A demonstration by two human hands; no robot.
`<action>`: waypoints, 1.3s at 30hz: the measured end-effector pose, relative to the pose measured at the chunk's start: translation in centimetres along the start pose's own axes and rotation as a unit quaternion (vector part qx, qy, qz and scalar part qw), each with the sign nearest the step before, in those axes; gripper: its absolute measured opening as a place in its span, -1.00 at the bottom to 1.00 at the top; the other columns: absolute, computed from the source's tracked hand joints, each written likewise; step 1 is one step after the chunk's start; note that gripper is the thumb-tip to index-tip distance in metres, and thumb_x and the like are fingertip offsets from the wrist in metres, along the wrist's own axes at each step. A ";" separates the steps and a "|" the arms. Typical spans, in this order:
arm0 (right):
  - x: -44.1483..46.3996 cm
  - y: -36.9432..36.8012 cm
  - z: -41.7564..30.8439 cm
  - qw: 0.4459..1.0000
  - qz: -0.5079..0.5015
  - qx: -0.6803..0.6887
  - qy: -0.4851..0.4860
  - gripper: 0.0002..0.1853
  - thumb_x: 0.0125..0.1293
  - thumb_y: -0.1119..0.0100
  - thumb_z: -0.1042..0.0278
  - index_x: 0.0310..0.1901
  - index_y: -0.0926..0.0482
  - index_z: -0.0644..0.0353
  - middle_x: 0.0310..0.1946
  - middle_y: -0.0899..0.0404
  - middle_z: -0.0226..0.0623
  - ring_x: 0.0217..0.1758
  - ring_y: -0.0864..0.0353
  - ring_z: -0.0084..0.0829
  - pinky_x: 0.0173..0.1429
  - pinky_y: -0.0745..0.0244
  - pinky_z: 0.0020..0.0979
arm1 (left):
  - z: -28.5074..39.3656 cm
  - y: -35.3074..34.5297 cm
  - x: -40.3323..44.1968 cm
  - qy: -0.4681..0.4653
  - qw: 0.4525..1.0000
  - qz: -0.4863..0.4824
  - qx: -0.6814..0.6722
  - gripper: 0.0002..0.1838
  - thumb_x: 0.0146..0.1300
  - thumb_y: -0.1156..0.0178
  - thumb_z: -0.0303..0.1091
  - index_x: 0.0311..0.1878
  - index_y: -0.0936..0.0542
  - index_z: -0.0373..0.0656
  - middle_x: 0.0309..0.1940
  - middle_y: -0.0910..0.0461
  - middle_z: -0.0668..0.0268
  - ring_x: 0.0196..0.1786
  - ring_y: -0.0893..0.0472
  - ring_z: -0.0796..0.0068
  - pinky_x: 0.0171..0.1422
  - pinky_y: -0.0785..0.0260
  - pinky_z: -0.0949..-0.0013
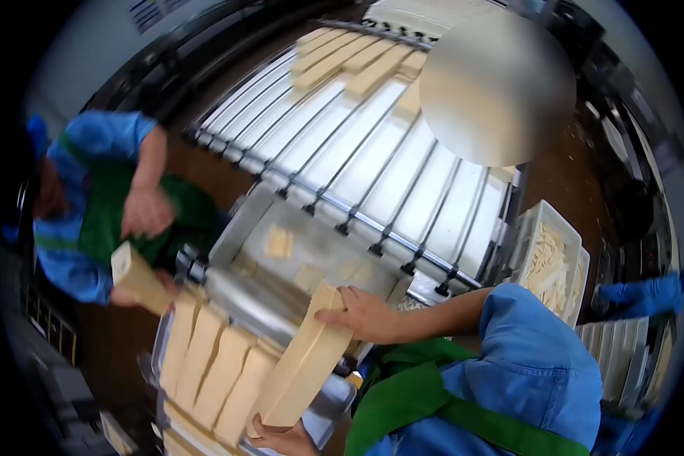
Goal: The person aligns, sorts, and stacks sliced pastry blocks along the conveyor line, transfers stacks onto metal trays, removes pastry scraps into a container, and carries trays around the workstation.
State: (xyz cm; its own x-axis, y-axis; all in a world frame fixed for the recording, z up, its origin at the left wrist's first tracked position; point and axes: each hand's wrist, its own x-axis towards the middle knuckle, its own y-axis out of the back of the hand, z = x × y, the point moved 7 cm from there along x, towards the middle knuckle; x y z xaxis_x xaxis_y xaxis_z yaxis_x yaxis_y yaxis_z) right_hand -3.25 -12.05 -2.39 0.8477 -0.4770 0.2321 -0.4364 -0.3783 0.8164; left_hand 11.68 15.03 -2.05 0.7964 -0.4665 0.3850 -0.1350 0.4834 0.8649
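Observation:
Both my hands hold a long pale-yellow block [304, 368] that looks like dough, tilted above a tray of similar blocks. My right hand [361, 315] grips its upper end, thumb across the near face. At its lower end my left hand [281, 439] is wrapped around the bottom, partly cut off by the frame edge. Several like blocks [224, 376] lie side by side on the tray, just left of the held one. Across from me, a co-worker holds another pale block [138, 277] by its lower end, the other hand [148, 211] above it.
A slatted white conveyor [342, 171] slopes beyond, long pale blocks [330, 68] at its far end. Between it and the tray sits a metal basin [262, 201] with flat pale pieces [279, 243]. At the right stands a white crate [549, 209] of pale strips [547, 254].

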 end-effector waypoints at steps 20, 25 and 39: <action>19.9 22.9 55.4 0.892 0.088 0.023 -0.442 -0.18 0.31 0.36 -0.32 0.30 -0.16 0.31 0.25 -0.30 0.07 0.32 -0.27 0.01 0.37 -0.04 -0.01 | 46.8 -31.7 21.1 -0.148 0.933 -0.215 -0.249 -0.08 -0.15 -0.44 -0.46 0.36 -0.22 -0.05 -0.02 -0.27 -0.03 -0.01 -0.45 -0.03 0.13 -0.32 0.19; 20.4 25.0 64.4 0.869 0.011 -0.063 -0.491 -0.18 0.33 0.56 -0.28 0.37 -0.08 0.27 0.34 -0.19 -0.08 0.42 -0.13 -0.08 0.45 0.31 0.09 | 50.4 -38.1 21.0 -0.173 0.870 -0.336 -0.316 -0.33 -0.03 -0.37 -0.56 0.23 -0.41 -0.14 -0.06 -0.35 0.11 -0.12 -0.52 0.31 -0.08 -0.52 0.39; 20.4 27.5 64.7 0.833 0.189 -0.219 -0.471 -0.39 0.36 0.32 -0.04 0.23 -0.33 0.28 0.28 -0.23 0.03 0.38 -0.10 -0.07 0.38 0.15 0.07 | 58.1 -41.3 20.6 -0.237 0.827 -0.270 -0.434 -0.59 0.21 -0.04 -0.58 0.16 -0.46 -0.23 -0.12 -0.50 0.11 -0.19 -0.53 0.36 -0.20 -0.41 0.45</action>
State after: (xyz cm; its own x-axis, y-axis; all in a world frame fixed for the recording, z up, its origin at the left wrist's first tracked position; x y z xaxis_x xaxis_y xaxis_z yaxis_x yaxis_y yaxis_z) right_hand -17.48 -83.49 -9.44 -0.0296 -0.9856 0.1665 -0.2925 0.1678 0.9414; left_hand -0.56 -57.61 -11.17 0.2546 -0.9258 0.2795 0.8012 0.3638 0.4752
